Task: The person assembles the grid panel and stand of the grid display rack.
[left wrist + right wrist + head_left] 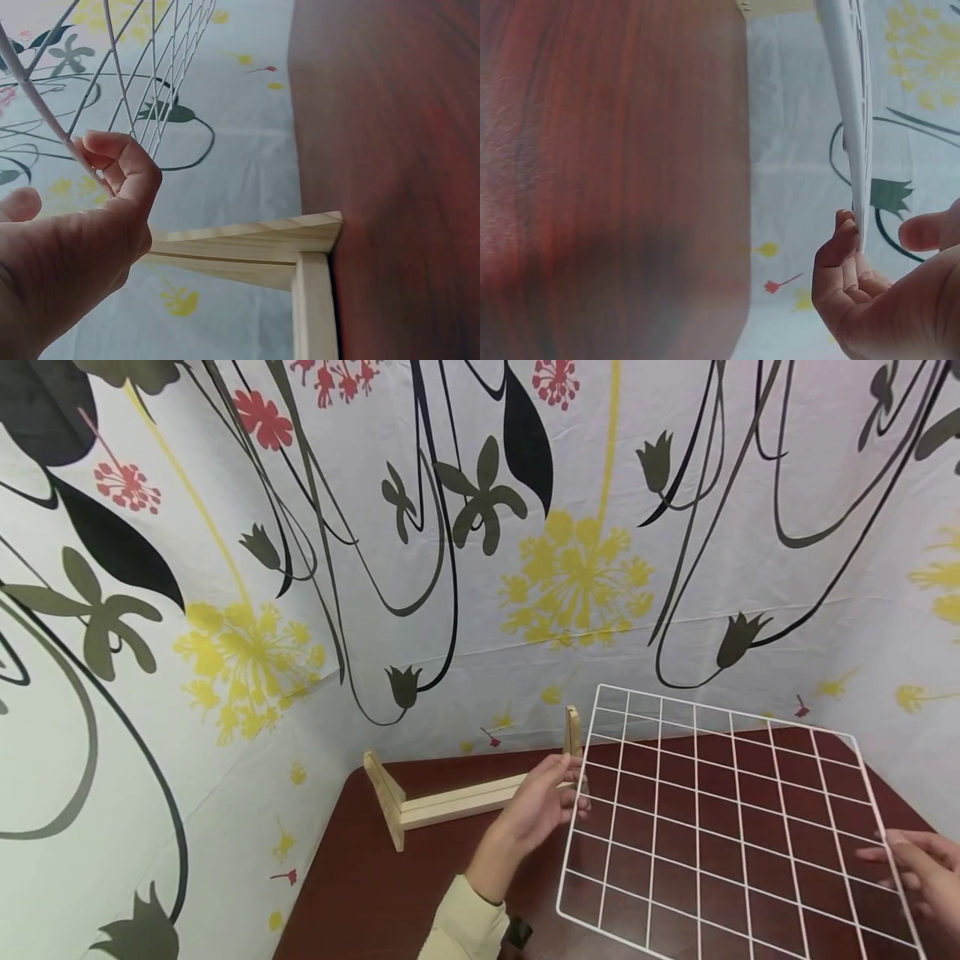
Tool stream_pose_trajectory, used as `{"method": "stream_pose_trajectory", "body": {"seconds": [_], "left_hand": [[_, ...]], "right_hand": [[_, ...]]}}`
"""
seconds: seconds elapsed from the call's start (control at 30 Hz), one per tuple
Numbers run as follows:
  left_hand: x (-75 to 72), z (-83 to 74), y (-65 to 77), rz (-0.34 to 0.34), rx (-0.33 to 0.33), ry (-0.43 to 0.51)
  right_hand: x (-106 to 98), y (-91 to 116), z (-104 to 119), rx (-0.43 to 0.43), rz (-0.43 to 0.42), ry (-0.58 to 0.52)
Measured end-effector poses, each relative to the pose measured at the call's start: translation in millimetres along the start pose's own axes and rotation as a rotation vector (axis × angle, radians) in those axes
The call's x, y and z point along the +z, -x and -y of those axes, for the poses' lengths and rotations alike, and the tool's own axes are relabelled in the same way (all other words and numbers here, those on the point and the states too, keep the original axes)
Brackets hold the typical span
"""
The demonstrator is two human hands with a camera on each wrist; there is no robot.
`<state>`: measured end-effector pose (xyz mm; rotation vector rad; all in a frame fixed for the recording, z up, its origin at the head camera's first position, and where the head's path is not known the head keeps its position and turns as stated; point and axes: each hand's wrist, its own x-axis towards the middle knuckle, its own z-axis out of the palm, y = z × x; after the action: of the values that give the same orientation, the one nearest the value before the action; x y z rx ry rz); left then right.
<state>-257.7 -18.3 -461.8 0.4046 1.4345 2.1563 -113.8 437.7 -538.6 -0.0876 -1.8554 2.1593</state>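
Note:
A white wire grid panel (697, 791) is held up tilted over the table, its far edge near the patterned cloth. My left hand (536, 806) holds its left edge wire, fingers curled against it; in the left wrist view, the thumb (21, 204) is apart from the wire. At the opposite edge is my right hand (918, 868), its fingers bent around the side of the panel (847, 90) in the right wrist view. Behind the left hand stands a pale wooden frame (465, 802) with two uprights and a crossbar, partly hidden by that hand.
The dark red-brown table (352, 877) ends at a floral cloth (465, 610) hung around its back and sides. A small black object (517, 932) shows beside the left sleeve (467, 922); its kind is unclear.

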Motion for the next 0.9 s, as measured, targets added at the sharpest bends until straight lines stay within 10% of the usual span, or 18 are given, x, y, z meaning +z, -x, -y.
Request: {"method": "stream_pose_trajectory", "body": {"seconds": [0.53,0.9], "left_hand": [[-14.2,-40.7,30.5,0.233,-0.044,-0.018],[-38.9,-54.6,56.3,0.292,0.095,0.073]], "right_hand": [[29.8,-1.4,37.8,-0.216,0.083,-0.070],[58.1,0.0,50.8,-0.298,0.194,-0.204]]}}
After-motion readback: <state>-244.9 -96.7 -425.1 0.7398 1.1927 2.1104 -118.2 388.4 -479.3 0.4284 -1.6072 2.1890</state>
